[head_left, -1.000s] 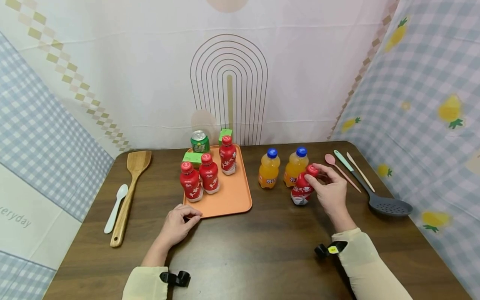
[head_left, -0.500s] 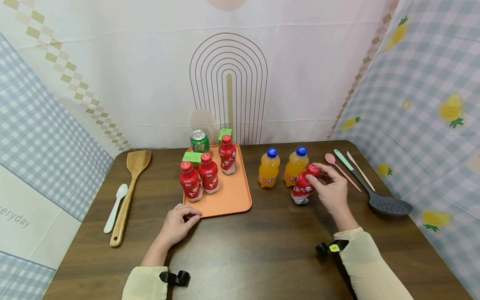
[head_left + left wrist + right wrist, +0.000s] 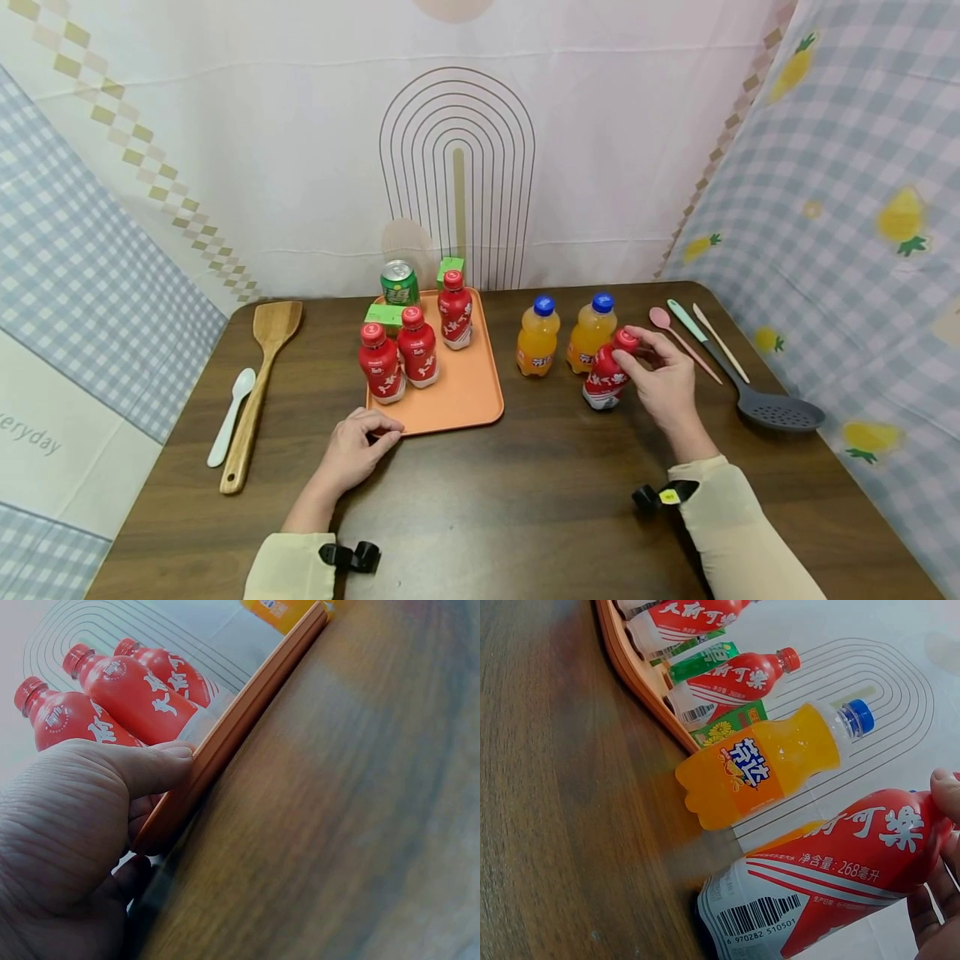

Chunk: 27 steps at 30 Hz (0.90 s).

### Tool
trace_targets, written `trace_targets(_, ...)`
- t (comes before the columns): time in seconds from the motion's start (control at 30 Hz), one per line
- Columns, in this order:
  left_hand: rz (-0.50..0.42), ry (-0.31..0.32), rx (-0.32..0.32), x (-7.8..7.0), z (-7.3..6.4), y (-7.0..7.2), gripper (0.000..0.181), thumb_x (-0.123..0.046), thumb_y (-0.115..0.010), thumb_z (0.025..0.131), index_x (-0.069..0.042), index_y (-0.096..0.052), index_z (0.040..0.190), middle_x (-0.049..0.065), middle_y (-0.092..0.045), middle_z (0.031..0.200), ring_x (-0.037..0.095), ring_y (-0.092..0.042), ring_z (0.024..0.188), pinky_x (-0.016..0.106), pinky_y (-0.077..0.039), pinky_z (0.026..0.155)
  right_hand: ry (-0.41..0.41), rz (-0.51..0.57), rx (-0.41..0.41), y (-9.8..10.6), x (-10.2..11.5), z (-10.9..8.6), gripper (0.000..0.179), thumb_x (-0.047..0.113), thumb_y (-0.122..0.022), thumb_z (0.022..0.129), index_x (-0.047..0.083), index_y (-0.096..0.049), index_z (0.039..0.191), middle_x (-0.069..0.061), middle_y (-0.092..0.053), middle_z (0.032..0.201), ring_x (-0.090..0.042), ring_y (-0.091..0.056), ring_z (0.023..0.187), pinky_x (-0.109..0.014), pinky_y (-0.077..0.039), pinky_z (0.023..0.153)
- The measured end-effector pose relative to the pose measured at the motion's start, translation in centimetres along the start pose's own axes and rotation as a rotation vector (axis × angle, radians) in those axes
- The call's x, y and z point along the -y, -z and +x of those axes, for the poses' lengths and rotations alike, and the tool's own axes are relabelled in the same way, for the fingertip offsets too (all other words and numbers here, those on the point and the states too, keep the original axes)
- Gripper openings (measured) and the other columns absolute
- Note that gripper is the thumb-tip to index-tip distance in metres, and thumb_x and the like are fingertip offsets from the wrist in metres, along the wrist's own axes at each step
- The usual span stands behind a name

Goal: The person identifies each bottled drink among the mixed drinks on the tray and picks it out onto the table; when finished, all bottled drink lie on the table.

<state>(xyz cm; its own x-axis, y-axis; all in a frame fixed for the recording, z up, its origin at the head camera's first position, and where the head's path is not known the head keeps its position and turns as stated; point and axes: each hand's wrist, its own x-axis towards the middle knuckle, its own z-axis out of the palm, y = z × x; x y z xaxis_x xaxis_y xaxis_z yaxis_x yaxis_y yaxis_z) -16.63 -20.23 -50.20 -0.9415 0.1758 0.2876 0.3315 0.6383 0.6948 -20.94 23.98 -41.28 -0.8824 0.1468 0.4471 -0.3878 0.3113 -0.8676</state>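
My right hand (image 3: 663, 383) holds a red cola bottle (image 3: 606, 382) by its neck and cap, thumb on the near side. The bottle leans a little to the right, its base low at the table. My left hand (image 3: 354, 450) pinches the front left corner of an orange tray (image 3: 468, 404); in the left wrist view the thumb (image 3: 169, 766) lies over the rim and the fingers curl below. Three more red cola bottles (image 3: 418, 350) stand on the tray. Behind them are green boxes (image 3: 386, 315) and a green can (image 3: 401, 285).
Two orange soda bottles (image 3: 537, 337) with blue caps stand between the tray and the held bottle, one partly hidden behind it. A wooden spatula (image 3: 262, 383) and white spoon (image 3: 232, 417) lie left. A slotted turner (image 3: 780, 412), pink spoon (image 3: 684, 343) and thin stick (image 3: 720, 342) lie right.
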Motion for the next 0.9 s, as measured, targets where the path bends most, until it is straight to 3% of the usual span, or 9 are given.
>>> trace_targets(0.17,0.002,0.018,0.017,-0.14,-0.02,0.15,0.003,-0.019,-0.073,0.087,-0.017,-0.075,0.087,-0.016,-0.065,0.083,0.009,-0.055,0.085,0.03,-0.045,0.073,0.012,0.007,0.002,-0.06,-0.16,0.03,0.035,0.007,-0.074,0.084,0.001,-0.066,0.118,0.002,-0.066,0.109,-0.019,-0.059,0.095,-0.032,-0.051,0.087)
trace_targets(0.3,-0.003,0.029,0.018,-0.11,0.01,0.13,0.005,-0.015,-0.074,0.085,-0.019,-0.075,0.087,-0.017,-0.065,0.083,0.01,-0.055,0.085,0.03,-0.045,0.074,0.008,0.01,0.005,-0.05,-0.18,0.01,0.035,0.007,-0.073,0.085,0.002,-0.065,0.119,0.001,-0.065,0.11,-0.019,-0.059,0.095,-0.031,-0.05,0.087)
trace_targets(0.63,0.011,0.002,-0.001,-0.12,-0.04,-0.02,0.002,-0.017,-0.074,0.085,-0.017,-0.075,0.086,-0.015,-0.066,0.083,0.009,-0.055,0.084,0.029,-0.045,0.072,0.001,-0.001,0.011,0.06,0.0,-0.06,0.036,0.007,-0.072,0.085,0.001,-0.064,0.12,0.002,-0.065,0.109,-0.019,-0.059,0.096,-0.031,-0.05,0.087)
trace_targets(0.9,0.006,0.014,0.02,-0.21,-0.03,0.16,0.004,-0.019,-0.075,0.085,-0.018,-0.075,0.088,-0.017,-0.065,0.084,0.008,-0.054,0.086,0.03,-0.046,0.074,-0.015,0.011,0.015,0.02,0.0,-0.04,0.037,0.006,-0.072,0.085,0.001,-0.063,0.121,0.002,-0.064,0.109,-0.021,-0.059,0.096,-0.026,-0.049,0.086)
